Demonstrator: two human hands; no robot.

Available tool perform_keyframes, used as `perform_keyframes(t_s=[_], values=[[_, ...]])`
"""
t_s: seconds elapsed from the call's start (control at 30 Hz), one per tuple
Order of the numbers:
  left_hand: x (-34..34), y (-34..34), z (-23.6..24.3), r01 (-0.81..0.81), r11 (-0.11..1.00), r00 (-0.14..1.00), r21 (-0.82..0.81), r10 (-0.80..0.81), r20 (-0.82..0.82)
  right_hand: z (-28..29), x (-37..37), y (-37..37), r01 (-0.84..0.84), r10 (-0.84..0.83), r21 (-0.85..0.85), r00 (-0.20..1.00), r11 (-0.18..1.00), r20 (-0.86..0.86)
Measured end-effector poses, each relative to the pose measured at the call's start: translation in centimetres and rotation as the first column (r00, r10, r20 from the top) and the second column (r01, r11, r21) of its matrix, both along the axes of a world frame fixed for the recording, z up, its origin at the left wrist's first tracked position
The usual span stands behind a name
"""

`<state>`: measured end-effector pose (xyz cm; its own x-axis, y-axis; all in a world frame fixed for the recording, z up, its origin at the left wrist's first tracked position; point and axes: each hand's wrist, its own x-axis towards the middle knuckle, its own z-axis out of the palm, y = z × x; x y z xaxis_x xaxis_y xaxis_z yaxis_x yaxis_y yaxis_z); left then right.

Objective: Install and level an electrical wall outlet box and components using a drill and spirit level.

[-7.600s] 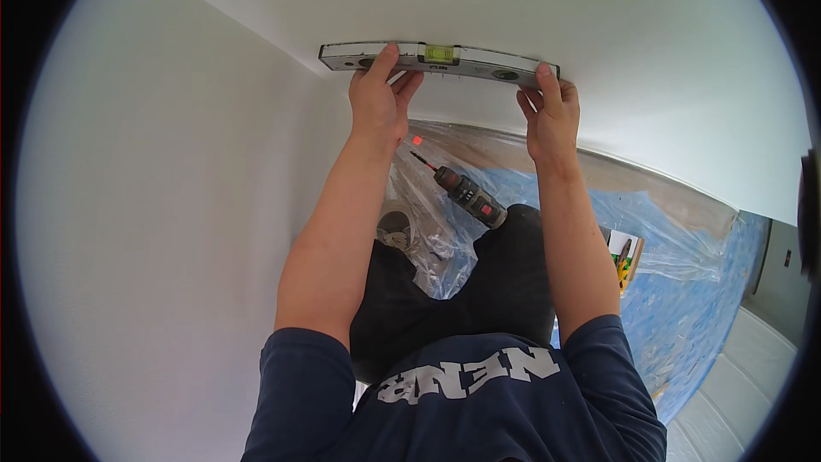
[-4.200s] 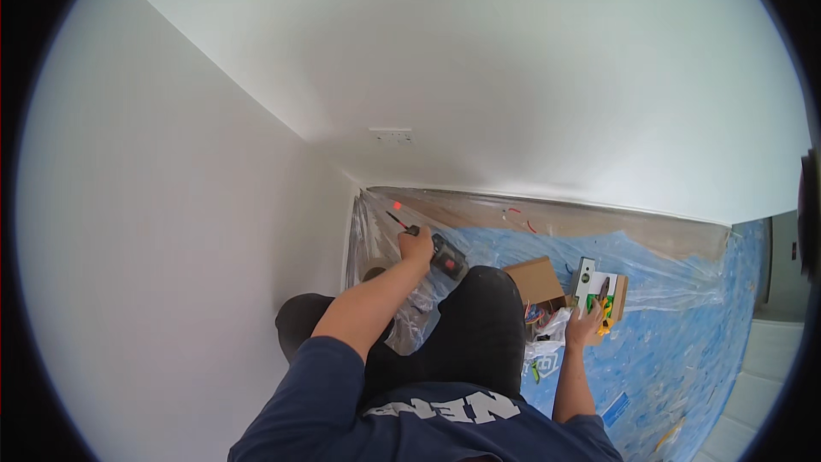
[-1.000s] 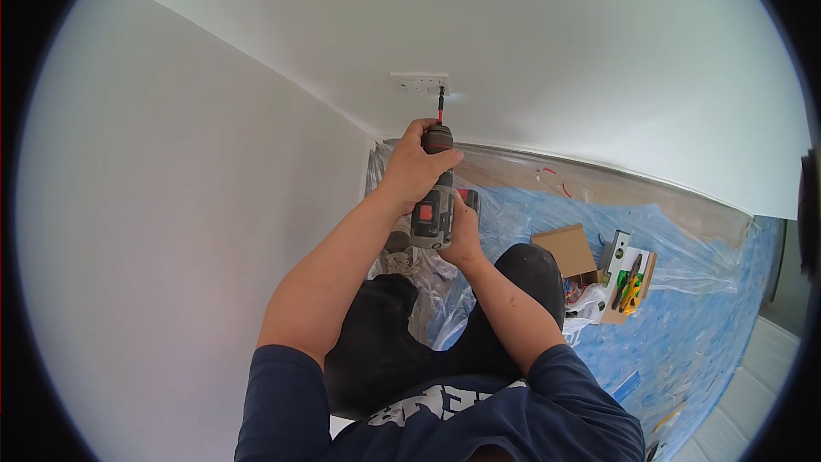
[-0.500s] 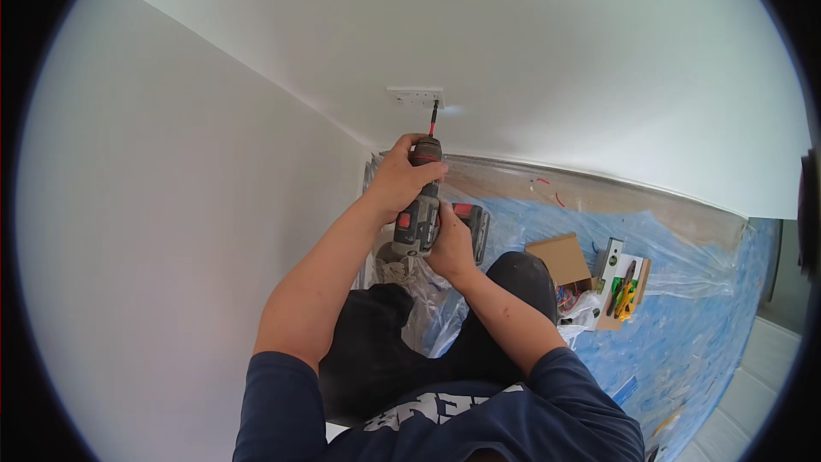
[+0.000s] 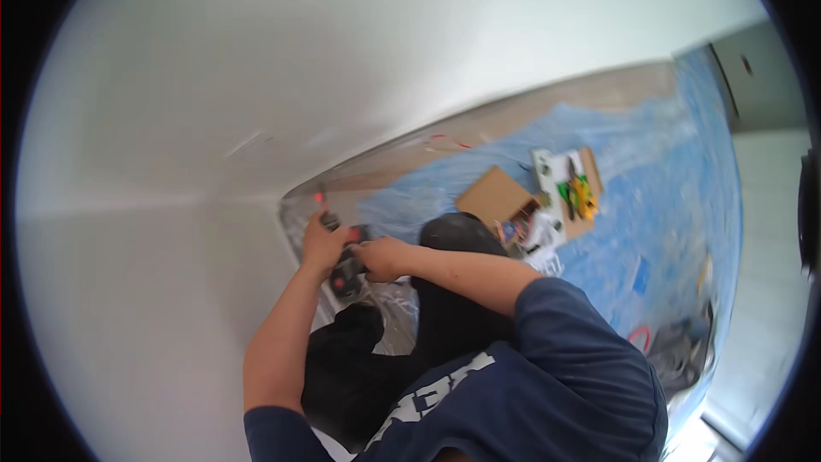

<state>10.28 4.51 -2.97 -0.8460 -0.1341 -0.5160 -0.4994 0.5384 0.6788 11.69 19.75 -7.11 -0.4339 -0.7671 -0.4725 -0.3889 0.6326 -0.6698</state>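
My left hand (image 5: 321, 248) is wrapped round the front part of the cordless drill (image 5: 346, 278), low near the corner of the walls. My right hand (image 5: 383, 258) grips the drill from the right side, by its dark handle. The drill's bit points up and away beside a small red glow; the bit is blurred. On the wall above, to the left, the white socket plate (image 5: 250, 145) shows faintly, with the drill now apart from it. Both forearms reach in over my dark-clad knees.
Blue and clear sheeting (image 5: 650, 171) covers the floor along the skirting. At my right lie an open cardboard box (image 5: 492, 192) with wires, a silver level (image 5: 539, 167), yellow-handled tools (image 5: 581, 201) and a dark bag or case (image 5: 676, 351). A panelled surface (image 5: 761, 248) stands far right.
The drill and both hands have come away from the socket plate and down to the left. My head has turned, so the room appears rotated and blurred.
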Motion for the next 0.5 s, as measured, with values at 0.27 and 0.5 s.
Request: perform_keyframes(t_s=[0.27, 0.5], values=[[1.6, 4.1, -3.3, 0.262, 0.939, 0.965, -0.224, -0.261, 0.036, 0.2, 1.7, 31.0, 0.945, -0.972, -0.288, 0.097, 0.158, -0.215], [1.9, 7.0, -5.2, 0.351, 0.920, 0.936, -0.176, -0.345, 0.067, -6.0, 14.3, 38.9, 0.987, -0.959, -0.137, 0.048, 0.089, -0.279]])
